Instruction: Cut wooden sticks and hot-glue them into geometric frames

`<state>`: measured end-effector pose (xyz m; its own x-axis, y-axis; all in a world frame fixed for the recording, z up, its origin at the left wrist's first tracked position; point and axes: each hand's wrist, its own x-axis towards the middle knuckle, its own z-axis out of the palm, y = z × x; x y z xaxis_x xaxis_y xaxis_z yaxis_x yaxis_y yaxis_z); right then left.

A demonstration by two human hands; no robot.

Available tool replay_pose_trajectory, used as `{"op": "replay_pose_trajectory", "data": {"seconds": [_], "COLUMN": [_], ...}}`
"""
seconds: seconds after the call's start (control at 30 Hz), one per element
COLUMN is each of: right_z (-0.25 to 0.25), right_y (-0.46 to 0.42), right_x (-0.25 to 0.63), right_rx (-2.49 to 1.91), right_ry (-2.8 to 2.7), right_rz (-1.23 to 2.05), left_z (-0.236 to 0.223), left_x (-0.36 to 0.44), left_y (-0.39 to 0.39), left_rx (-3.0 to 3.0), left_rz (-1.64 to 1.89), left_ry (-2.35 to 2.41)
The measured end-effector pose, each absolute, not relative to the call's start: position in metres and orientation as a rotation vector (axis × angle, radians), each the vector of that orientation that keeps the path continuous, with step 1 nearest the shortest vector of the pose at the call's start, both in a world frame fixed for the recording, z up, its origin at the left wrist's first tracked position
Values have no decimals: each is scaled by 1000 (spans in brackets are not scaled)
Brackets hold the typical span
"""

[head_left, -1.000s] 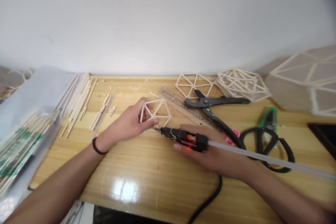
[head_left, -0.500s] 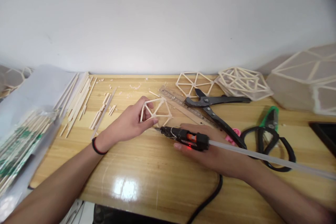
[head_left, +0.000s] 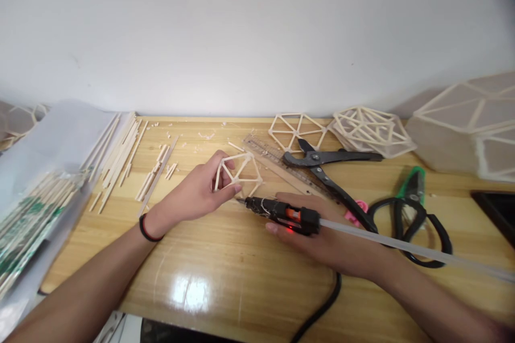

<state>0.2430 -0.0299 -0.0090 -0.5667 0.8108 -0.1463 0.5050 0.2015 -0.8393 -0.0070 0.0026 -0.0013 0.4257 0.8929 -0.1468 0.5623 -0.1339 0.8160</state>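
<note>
My left hand (head_left: pixel 209 185) pinches a small frame of glued wooden sticks (head_left: pixel 246 156) by its left side, holding it up over the table. My right hand (head_left: pixel 317 244) is wrapped round a black hot glue gun (head_left: pixel 281 213) with a red light glowing on its side. A long translucent glue stick (head_left: pixel 394 246) runs out of the gun's back toward the right edge. The gun's nozzle points left, close to the frame's lower joint beside my left thumb; whether it touches cannot be made out.
Behind my hands lie a clear ruler (head_left: pixel 277 158), black pliers (head_left: pixel 317 159) and a flat hexagonal stick frame (head_left: pixel 298 131). Green-and-black shears (head_left: pixel 412 198) rest at right, near stacked frames (head_left: pixel 368 128). Loose sticks (head_left: pixel 120 155) and a packed bundle (head_left: pixel 36 220) lie left.
The view has shifted very slightly. Both hands keep their grips, and the stick frame and glue gun stay almost where they were.
</note>
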Motion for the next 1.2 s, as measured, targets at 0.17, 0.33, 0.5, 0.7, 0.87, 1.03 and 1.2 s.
{"op": "replay_pose_trajectory", "data": {"seconds": [0.17, 0.33, 0.5, 0.7, 0.87, 1.03, 1.2], "right_z": [-9, -10, -9, -10, -9, -8, -7], "right_y": [-31, -30, -30, -31, -31, -30, -30], "right_x": [244, 244, 243, 243, 244, 243, 242], "right_rx": [-1230, -1233, -1235, -1238, -1227, -1235, -1244], "right_ry": [-2173, -2194, -2196, -2198, -2200, -2204, -2201], "right_rz": [1280, 1236, 1245, 1228, 1237, 1235, 1235], "left_z": [-2, -2, -1, -1, -1, -2, -2], "left_x": [-7, -7, -6, -5, -6, -7, -7], "left_y": [3, 3, 4, 5, 4, 4, 4], "left_rx": [1820, 1819, 1813, 1822, 1810, 1810, 1819], "left_rz": [489, 489, 493, 495, 500, 500, 492], "left_ry": [1246, 1241, 1236, 1239, 1230, 1232, 1234]}}
